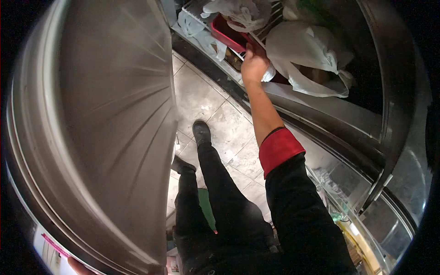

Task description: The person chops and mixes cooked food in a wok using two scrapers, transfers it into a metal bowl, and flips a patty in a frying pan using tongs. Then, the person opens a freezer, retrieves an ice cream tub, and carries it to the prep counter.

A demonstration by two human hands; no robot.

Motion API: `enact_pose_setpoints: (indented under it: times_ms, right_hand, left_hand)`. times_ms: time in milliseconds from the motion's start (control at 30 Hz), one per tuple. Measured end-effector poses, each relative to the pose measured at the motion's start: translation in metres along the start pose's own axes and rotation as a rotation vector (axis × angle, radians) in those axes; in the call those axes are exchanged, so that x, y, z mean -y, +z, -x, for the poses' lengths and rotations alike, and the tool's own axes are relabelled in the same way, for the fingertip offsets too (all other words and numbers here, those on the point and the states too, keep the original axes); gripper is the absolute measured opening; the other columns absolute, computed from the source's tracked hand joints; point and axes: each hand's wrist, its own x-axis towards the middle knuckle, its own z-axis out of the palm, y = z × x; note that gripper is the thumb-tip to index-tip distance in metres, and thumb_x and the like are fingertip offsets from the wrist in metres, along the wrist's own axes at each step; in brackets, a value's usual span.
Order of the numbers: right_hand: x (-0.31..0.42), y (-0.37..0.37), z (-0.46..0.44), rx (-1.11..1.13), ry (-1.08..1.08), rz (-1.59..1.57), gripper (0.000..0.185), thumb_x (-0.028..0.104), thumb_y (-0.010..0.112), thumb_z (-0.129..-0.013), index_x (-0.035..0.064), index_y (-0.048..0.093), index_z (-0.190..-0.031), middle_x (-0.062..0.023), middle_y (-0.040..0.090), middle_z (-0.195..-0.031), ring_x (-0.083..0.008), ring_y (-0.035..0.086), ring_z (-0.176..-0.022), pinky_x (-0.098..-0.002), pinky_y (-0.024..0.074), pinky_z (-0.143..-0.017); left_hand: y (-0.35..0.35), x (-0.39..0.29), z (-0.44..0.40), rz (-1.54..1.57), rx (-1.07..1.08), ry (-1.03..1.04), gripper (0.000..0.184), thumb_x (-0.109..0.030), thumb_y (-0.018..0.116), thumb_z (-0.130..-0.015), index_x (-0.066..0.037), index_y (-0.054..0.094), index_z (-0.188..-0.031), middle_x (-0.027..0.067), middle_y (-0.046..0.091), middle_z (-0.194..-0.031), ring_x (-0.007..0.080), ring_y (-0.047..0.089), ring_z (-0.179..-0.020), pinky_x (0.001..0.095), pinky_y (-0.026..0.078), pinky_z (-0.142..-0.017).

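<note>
My right hand (pixel 255 66) is closed on the near end of a red plastic container (pixel 225 35) on the wire shelf of an open fridge. The container is open-topped and rectangular; its inside is dark, and a white plastic bag (pixel 243 13) hides part of it. To the right of the hand, a large knotted white plastic bag (pixel 305 55) bulges over the shelf's front. At the bottom left, a small part of my left hand (pixel 79 266) shows by the edge of the fridge door (pixel 114 114). Most of its fingers are hidden.
The open door fills the left side. More white bags (pixel 190 25) hang at the shelf's left end. Below lies a pale tiled floor (pixel 197 91), with my shoe (pixel 201 132) on it. A clear-sided case (pixel 362 238) stands at the lower right.
</note>
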Motion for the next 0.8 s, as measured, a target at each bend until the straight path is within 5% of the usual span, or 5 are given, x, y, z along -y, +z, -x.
enact_pose_setpoints:
  times_ms: [400, 500, 600, 667, 800]
  right_hand:
    - [0.031, -0.013, 0.004, 0.064, 0.438, -0.262, 0.028, 0.018, 0.074, -0.08, -0.0006, 0.07, -0.101, -0.0191, 0.072, -0.094, -0.0371, 0.067, -0.092, -0.0442, 0.0503, -0.084]
    - [0.023, 0.004, 0.004, 0.067, 0.498, -0.294, 0.047, 0.031, 0.068, -0.087, -0.0091, 0.066, -0.112, -0.0269, 0.065, -0.121, -0.0418, 0.061, -0.111, -0.0504, 0.0455, -0.096]
    - [-0.026, 0.051, 0.016, 0.212, 0.347, 0.227, 0.039, 0.026, 0.066, -0.091, -0.0032, 0.066, -0.118, -0.0197, 0.065, -0.121, -0.0379, 0.064, -0.105, -0.0502, 0.0498, -0.092]
    - [-0.028, 0.054, 0.007, 0.329, 1.371, -1.095, 0.025, 0.026, 0.073, -0.09, 0.0102, 0.068, -0.109, -0.0069, 0.067, -0.1, -0.0305, 0.064, -0.1, -0.0436, 0.0522, -0.087]
    - [-0.048, 0.066, 0.001, 0.349, 1.45, -1.415, 0.048, 0.028, 0.073, -0.091, 0.0103, 0.052, -0.13, -0.0119, 0.053, -0.122, -0.0316, 0.057, -0.113, -0.0492, 0.047, -0.101]
  left_hand:
    - [-0.008, -0.01, -0.017, 0.197, 0.117, -0.038, 0.116, -0.043, 0.074, -0.083, -0.013, -0.009, -0.158, 0.0305, 0.005, -0.158, 0.0483, 0.025, -0.142, 0.0631, 0.035, -0.113]
    - [-0.013, -0.005, -0.017, 0.064, 0.182, 0.09, 0.116, -0.038, 0.076, -0.083, -0.012, -0.009, -0.158, 0.0308, 0.005, -0.158, 0.0473, 0.027, -0.141, 0.063, 0.035, -0.112]
    - [-0.01, -0.01, -0.015, 0.201, 0.2, 0.028, 0.116, -0.04, 0.077, -0.082, -0.011, -0.006, -0.158, 0.0299, 0.006, -0.158, 0.0465, 0.025, -0.142, 0.0633, 0.033, -0.113]
    - [0.001, -0.023, -0.011, 0.255, 0.023, -0.19, 0.117, -0.043, 0.077, -0.081, -0.01, -0.003, -0.158, 0.0284, 0.007, -0.158, 0.0451, 0.022, -0.143, 0.0631, 0.029, -0.114]
    - [-0.021, -0.009, -0.02, -0.309, 0.139, 0.167, 0.116, -0.047, 0.08, -0.079, -0.008, 0.006, -0.159, 0.0274, 0.007, -0.16, 0.0418, 0.02, -0.146, 0.0608, 0.025, -0.117]
